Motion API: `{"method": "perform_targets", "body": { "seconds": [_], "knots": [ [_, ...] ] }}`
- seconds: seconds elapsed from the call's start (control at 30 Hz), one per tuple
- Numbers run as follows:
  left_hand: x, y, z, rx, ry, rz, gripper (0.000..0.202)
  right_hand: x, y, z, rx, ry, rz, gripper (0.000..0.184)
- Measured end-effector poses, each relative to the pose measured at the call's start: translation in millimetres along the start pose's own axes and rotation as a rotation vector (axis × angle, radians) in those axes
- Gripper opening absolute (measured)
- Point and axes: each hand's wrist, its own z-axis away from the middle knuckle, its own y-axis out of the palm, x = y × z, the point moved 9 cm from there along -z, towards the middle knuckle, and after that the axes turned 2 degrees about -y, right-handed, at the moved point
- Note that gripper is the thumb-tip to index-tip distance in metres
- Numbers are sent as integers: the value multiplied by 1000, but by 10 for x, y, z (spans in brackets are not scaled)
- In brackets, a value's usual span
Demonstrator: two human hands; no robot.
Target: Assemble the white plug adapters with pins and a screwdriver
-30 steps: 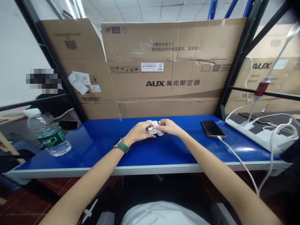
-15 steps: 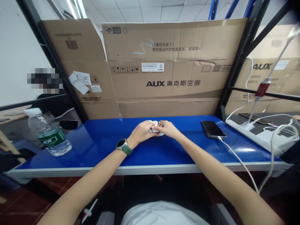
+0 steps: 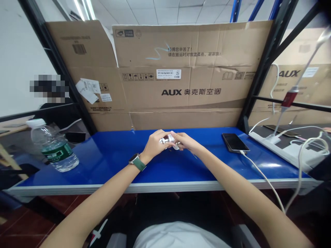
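Both hands meet over the back middle of the blue table (image 3: 111,155). My left hand (image 3: 156,143), with a green-strapped watch (image 3: 137,162) on its wrist, is closed on a small white object with shiny metal-looking parts (image 3: 169,138). From the other side my right hand (image 3: 186,142) has its fingers closed on the same white object. Fingers cover much of it, and its exact kind cannot be made out. A rounded white part shows below, between the hands. Thin dark strands seem to stick out near my right hand.
A water bottle (image 3: 55,148) stands at the table's left end. On the right lies a phone (image 3: 236,142) with a white cable (image 3: 263,175), beside a white power strip (image 3: 281,148). Cardboard (image 3: 186,113) walls the back. A person (image 3: 55,106) is beyond the left frame.
The hands have turned slightly around the white object, showing more of its metal-looking parts. My left hand has shifted slightly left and up. Everything else stays where it was.
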Motion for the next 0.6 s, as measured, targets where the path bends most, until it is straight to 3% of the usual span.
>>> {"method": "perform_targets", "body": {
  "seconds": [0.3,0.6],
  "knots": [
    [84,136,55,69,-21,100,54,-118,-31,-5,24,67,-17,62],
    [3,187,61,101,24,57,50,-103,-58,-23,3,34,23,54]
  ]
}}
